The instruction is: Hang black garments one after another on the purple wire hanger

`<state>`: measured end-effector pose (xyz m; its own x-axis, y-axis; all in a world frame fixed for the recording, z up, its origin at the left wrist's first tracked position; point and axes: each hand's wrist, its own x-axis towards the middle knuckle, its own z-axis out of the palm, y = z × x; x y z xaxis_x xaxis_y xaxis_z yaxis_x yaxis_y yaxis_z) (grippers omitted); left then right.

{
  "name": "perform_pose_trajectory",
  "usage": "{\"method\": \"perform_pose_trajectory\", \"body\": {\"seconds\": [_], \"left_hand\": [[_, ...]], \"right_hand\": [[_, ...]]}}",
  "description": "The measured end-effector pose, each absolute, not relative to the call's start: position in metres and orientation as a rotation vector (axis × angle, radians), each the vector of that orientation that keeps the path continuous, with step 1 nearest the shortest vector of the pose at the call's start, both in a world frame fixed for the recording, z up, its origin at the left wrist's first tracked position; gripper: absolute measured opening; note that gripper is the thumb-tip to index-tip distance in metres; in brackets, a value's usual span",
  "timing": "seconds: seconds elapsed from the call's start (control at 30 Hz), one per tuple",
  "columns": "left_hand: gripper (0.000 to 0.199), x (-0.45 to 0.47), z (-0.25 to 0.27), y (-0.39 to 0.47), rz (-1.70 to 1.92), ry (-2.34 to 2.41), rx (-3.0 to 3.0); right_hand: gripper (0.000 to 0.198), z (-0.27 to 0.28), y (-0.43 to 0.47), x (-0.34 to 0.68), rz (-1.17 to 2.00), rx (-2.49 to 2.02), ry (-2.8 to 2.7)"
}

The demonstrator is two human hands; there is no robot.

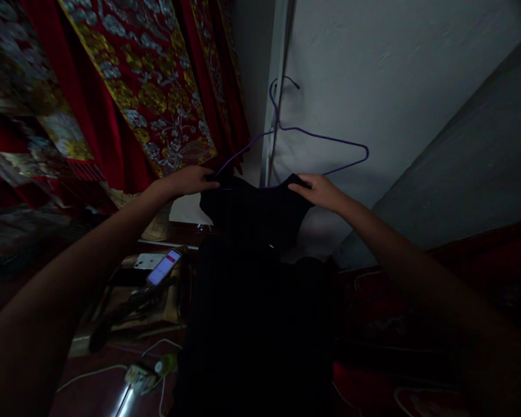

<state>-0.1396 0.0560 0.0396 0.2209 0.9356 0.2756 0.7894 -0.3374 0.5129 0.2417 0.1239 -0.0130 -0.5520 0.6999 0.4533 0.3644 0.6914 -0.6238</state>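
Observation:
A black garment (255, 214) is stretched between my two hands, its upper edge partly over a thin purple clothes hanger (325, 136). My left hand (193, 180) pinches the garment's left shoulder, close to where the hanger's left arm goes into the cloth. My right hand (320, 190) grips the right shoulder between thumb and fingers. The hanger's right end sticks out bare beyond the cloth, above my right hand. Its hook overlaps a pale strip on the wall; I cannot tell what it hangs from. Darkness hides the garment's lower part.
Red cloth with gold and silver embroidery (151, 75) hangs at the left. Below it, a lit phone (163, 267) and a white phone (149, 261) lie on a wooden stool or chair (172, 304). A power strip (139, 377) with cords lies on the floor. A pale wall (373, 75) stands ahead.

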Motion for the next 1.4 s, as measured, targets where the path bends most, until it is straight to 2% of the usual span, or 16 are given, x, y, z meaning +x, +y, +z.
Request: {"method": "perform_pose_trajectory", "body": {"seconds": [0.13, 0.27, 0.4, 0.47, 0.53, 0.6, 0.77, 0.83, 0.97, 1.0, 1.07, 1.17, 1.27, 1.33, 1.4], "left_hand": [[0.031, -0.114, 0.062, 0.046, 1.052, 1.636, 2.422], [0.048, -0.084, 0.073, 0.063, 1.246, 1.460, 2.345], [0.048, -0.064, 0.063, 0.086, 1.472, 1.343, 2.292], [0.036, -0.057, 0.056, 0.090, 1.521, 1.360, 2.301], [0.024, -0.054, 0.050, 0.089, 1.500, 1.388, 2.341], [0.024, -0.056, 0.049, 0.086, 1.458, 1.439, 2.416], [0.027, -0.080, 0.060, 0.080, 1.373, 1.530, 2.657], [0.030, -0.088, 0.064, 0.081, 1.321, 1.501, 2.744], [0.033, -0.093, 0.065, 0.083, 1.223, 1.487, 2.849], [0.033, -0.094, 0.065, 0.084, 1.207, 1.491, 2.857], [0.034, -0.095, 0.064, 0.086, 1.183, 1.497, 2.860], [0.035, -0.096, 0.062, 0.089, 1.149, 1.516, 2.870], [0.034, -0.094, 0.063, 0.088, 1.110, 1.534, 2.897], [0.034, -0.092, 0.064, 0.087, 1.117, 1.512, 2.898], [0.035, -0.093, 0.066, 0.085, 1.157, 1.470, 2.867]], "right_hand": [[0.038, -0.017, 0.117, 0.240, 0.528, -0.831, -2.185], [0.037, -0.016, 0.099, 0.236, 0.540, -0.779, -2.204], [0.034, -0.013, 0.083, 0.237, 0.481, -0.768, -2.164], [0.032, -0.011, 0.080, 0.240, 0.409, -0.784, -2.155], [0.023, -0.006, 0.075, 0.246, 0.280, -0.798, -2.181], [0.020, 0.001, 0.068, 0.254, 0.123, -0.799, -2.224], [0.063, 0.031, 0.053, 0.285, -0.204, -0.980, -1.985], [0.064, 0.041, 0.056, 0.298, -0.265, -1.030, -1.877], [0.028, 0.051, 0.062, 0.311, -0.247, -0.915, -1.980], [0.024, 0.051, 0.060, 0.311, -0.263, -0.899, -1.999], [0.030, 0.051, 0.052, 0.310, -0.308, -0.920, -1.983], [0.057, 0.049, 0.037, 0.306, -0.347, -0.984, -1.940], [0.071, 0.049, 0.036, 0.305, -0.358, -1.096, -1.807], [0.072, 0.054, 0.045, 0.308, -0.275, -1.230, -1.737], [0.058, 0.064, 0.056, 0.314, -0.029, -1.312, -1.775]]}}
